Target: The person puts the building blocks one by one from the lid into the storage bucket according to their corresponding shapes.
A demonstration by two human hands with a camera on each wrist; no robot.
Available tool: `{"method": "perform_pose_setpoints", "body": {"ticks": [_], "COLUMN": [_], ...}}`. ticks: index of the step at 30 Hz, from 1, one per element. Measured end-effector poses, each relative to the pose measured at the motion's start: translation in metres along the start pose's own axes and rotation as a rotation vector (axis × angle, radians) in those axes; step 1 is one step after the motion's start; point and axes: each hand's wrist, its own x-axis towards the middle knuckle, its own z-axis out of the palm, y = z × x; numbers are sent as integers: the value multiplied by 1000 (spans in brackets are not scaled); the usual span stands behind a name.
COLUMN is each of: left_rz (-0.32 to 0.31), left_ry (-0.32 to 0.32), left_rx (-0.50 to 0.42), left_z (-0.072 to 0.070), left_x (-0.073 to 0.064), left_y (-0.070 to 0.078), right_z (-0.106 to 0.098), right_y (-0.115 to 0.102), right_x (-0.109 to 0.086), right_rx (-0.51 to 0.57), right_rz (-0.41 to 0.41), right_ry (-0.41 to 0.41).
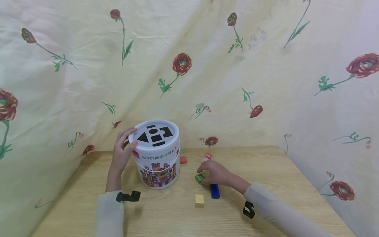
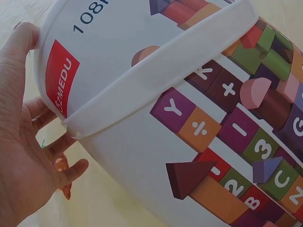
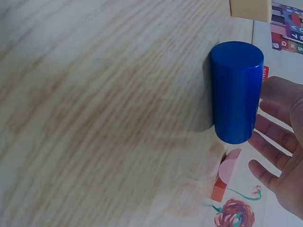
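My left hand (image 1: 122,151) grips the lidded white toy-block bucket (image 1: 158,164) at its upper left side. In the left wrist view, the fingers (image 2: 47,111) curl at the side of the bucket (image 2: 118,156). My right hand (image 1: 217,173) pinches a green block (image 1: 199,178) between thumb and fingers, low over the table. That block is hidden in the right wrist view. A blue cylinder (image 3: 236,94) lies just nearer than the right hand, while a yellow block (image 1: 199,200) sits farther forward.
The bucket lid (image 1: 142,146) has several shaped holes. A red block (image 1: 183,160) lies to the bucket's right. Behind the right hand are a pink half-round block (image 3: 228,170) and another red block (image 1: 208,155). Flowered cloth (image 1: 207,82) hangs behind the wooden table (image 1: 160,214).
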Motion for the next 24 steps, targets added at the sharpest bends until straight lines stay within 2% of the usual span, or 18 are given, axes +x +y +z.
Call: {"method": "perform_pose_setpoints", "body": {"ticks": [12,24], "left_rz": [-10,-7], "left_ry": [5,6], "left_rx": [-1,-2], "left_z": [1,1], "left_x": [1,0], "left_y": [0,-1], "right_z": [2,6], "right_y": [0,1], "right_x": [1,3], "right_rx": [-107,-131], "right_rz": [-19,-32], "right_ry": [-10,-21]}}
